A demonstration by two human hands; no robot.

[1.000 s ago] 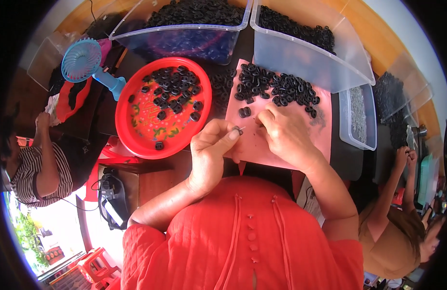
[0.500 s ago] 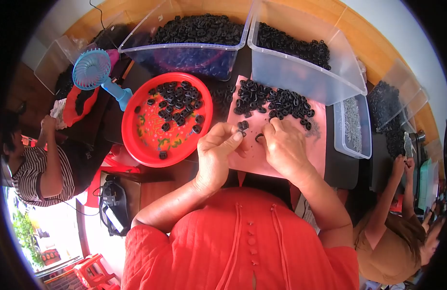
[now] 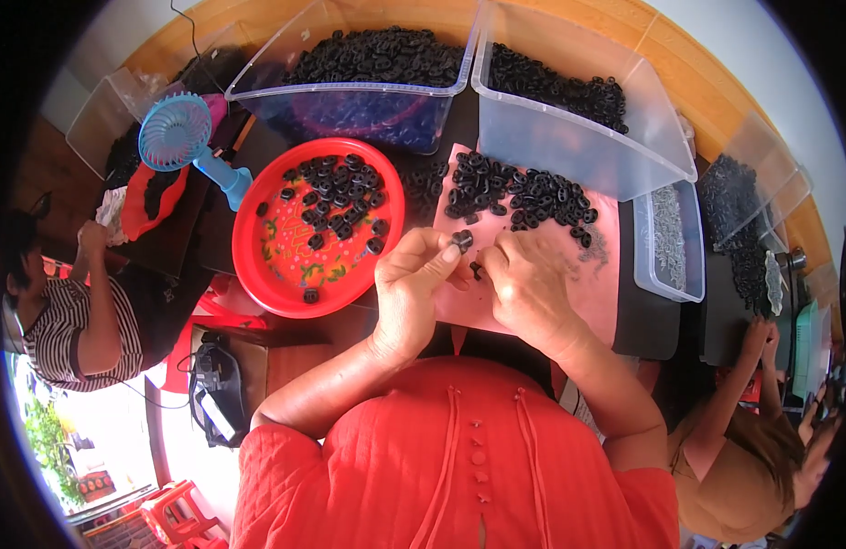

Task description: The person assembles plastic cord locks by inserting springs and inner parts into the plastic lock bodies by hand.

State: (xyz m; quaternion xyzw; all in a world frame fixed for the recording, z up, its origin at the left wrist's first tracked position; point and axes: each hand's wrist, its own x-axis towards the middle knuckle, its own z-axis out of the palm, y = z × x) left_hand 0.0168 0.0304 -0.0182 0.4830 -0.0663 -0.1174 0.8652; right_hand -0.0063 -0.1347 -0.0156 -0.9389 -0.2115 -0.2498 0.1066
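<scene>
My left hand [image 3: 406,288] pinches a small black plastic part [image 3: 462,240] between thumb and fingers, above a pink sheet [image 3: 583,306]. Close beside it, my right hand [image 3: 534,291] has its fingers drawn together. A tiny dark piece [image 3: 477,271] shows at those fingertips, too small to make out its kind. Just beyond both hands, a heap of black plastic rings [image 3: 544,197] with openings in them lies on the sheet. To the left, a round red tray [image 3: 247,261] with a printed floor holds many black parts like the one in my left hand.
Two large clear bins [image 3: 350,89] [image 3: 578,137] of black parts stand at the back. A smaller clear box [image 3: 668,291] of pale metal-looking pieces is at the right. A blue fan [image 3: 174,133] stands left of the tray. Co-workers sit at the left [image 3: 70,329] and right [image 3: 734,467].
My right hand has shifted slightly left, and its fingertips are nearer my left hand. The dark piece there has turned. My left hand stays almost in place with its black part.
</scene>
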